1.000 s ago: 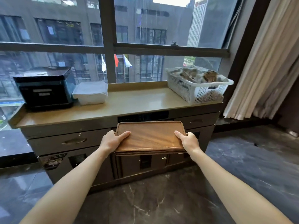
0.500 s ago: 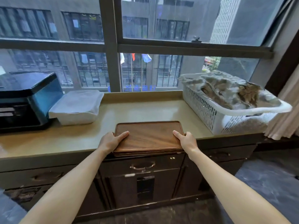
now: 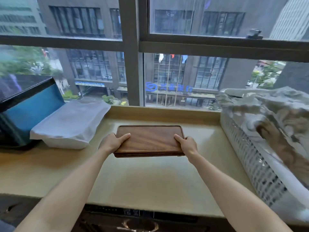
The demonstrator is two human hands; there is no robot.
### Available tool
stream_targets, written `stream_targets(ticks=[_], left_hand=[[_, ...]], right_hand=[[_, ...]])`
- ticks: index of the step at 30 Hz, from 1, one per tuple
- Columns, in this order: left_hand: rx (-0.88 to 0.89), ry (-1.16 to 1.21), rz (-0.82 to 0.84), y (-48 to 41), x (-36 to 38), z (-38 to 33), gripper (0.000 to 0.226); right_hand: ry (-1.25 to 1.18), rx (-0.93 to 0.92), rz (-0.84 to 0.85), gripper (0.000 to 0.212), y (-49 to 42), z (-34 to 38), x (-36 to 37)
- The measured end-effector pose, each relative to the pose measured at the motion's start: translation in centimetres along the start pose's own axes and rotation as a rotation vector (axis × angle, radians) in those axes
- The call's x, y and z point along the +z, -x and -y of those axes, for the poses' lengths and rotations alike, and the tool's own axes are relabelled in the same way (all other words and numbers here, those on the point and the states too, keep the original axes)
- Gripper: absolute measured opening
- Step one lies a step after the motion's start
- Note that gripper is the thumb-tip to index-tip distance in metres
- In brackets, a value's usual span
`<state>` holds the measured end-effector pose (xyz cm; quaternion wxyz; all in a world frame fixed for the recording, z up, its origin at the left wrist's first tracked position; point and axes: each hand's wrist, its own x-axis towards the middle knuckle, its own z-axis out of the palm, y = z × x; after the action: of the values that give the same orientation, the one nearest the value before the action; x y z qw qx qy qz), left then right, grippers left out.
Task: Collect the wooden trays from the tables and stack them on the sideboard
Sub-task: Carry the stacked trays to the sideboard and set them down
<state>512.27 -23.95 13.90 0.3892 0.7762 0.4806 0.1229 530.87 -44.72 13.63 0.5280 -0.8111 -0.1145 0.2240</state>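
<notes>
Currently both hands, left (image 3: pixel 112 142) and right (image 3: pixel 187 144), clamp the short ends of the trays (image 3: pixel 148 139), thumbs on top, over the sideboard (image 3: pixel 150 181) between a white box (image 3: pixel 70 124) and a basket (image 3: pixel 250 156).

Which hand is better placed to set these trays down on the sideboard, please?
Neither alone: the left hand and right hand grip opposite ends of the wooden trays evenly above the sideboard, so lower with both.
</notes>
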Motion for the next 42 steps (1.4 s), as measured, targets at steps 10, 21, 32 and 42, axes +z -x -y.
stream_targets(ticks=[10, 21, 32, 42], left_hand=[[-0.083, -0.1, -0.017, -9.8, 3.5, -1.3, 0.065], [-0.068, -0.174, 0.088, -18.6, 7.0, -2.8, 0.063], [-0.004, -0.334, 0.131, -22.7, 9.3, -4.4, 0.068], [0.019, -0.403, 0.078, -23.8, 9.7, -4.7, 0.067]], right_hand=[[0.08, 0.068, 0.013, 0.04, -10.2, 0.5, 2.9], [0.146, 0.157, -0.081, 0.041, -16.5, -0.3, 4.6], [0.331, 0.164, -0.081, 0.045, -20.8, 0.0, 4.7], [0.534, 0.083, -0.06, 0.047, -22.6, 0.7, 5.0]])
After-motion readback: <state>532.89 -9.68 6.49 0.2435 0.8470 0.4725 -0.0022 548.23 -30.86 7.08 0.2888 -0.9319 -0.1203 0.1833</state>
